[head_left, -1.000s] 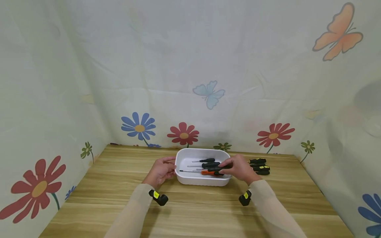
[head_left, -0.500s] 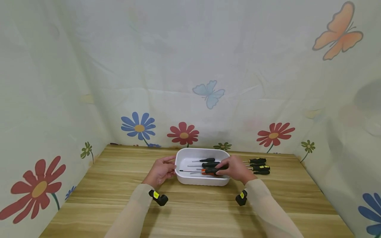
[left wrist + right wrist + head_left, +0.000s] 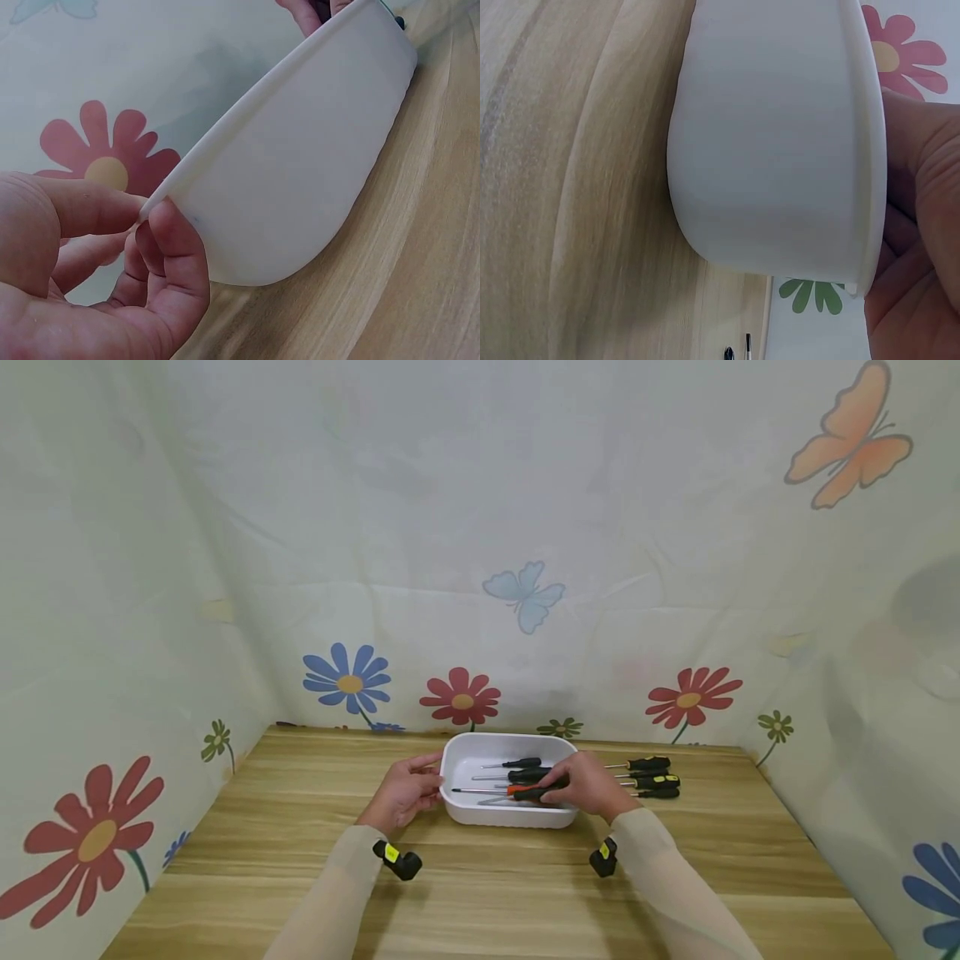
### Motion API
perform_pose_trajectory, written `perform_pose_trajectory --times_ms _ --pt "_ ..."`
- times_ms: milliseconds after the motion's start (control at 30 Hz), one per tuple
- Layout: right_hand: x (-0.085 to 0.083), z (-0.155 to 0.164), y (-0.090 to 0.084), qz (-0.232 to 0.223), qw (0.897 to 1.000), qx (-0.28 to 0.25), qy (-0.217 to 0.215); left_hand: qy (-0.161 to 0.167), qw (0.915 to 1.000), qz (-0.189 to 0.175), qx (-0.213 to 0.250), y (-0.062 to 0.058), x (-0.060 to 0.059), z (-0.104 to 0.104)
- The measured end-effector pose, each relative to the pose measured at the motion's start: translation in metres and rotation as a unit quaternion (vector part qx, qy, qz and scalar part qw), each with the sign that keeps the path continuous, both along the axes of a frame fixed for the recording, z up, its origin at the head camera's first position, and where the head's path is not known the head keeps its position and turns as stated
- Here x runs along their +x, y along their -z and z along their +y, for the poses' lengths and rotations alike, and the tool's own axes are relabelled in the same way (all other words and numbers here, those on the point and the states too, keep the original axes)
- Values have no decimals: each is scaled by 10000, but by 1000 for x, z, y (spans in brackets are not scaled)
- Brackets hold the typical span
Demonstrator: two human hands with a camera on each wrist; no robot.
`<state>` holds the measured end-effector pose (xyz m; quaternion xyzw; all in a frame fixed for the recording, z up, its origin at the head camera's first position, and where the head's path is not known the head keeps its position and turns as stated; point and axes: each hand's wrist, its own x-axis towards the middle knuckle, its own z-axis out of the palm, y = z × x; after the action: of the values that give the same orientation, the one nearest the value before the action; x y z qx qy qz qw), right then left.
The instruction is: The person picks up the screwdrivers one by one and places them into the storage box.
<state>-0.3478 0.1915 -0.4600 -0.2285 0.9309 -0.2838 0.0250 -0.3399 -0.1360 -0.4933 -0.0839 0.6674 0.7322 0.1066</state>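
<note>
A white plastic tub (image 3: 510, 815) sits mid-table with several screwdrivers in it, one orange-handled (image 3: 517, 788). My left hand (image 3: 405, 792) pinches the tub's left rim (image 3: 161, 196) between thumb and fingers. My right hand (image 3: 588, 785) reaches over the tub's right side and grips a black-handled screwdriver (image 3: 536, 793) low inside it. The right wrist view shows only the tub's outer wall (image 3: 780, 135) and part of that hand (image 3: 922, 225); the tool is hidden there.
Three black-and-yellow screwdrivers (image 3: 651, 777) lie on the wooden table (image 3: 487, 893) just right of the tub. Flower-and-butterfly printed cloth walls close in the back and both sides.
My right hand has moved left and down into the tub with the black screwdriver. The left hand has stayed on the rim.
</note>
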Motion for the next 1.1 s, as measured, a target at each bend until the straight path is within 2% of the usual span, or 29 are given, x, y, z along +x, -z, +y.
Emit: perform_pose_trajectory --times_ms 267,667,900,1100 --pt "1 -5 -2 -34 9998 171 43 36 9998 45 166 1 -1 1" --pt "0 -8 -2 114 9985 505 -169 59 9999 28 129 2 -1 0" --pt "-1 -10 -2 43 9974 657 -295 46 9999 46 151 3 -2 0" --pt "-1 -12 -2 243 9951 835 -479 51 9999 44 151 3 -3 0"
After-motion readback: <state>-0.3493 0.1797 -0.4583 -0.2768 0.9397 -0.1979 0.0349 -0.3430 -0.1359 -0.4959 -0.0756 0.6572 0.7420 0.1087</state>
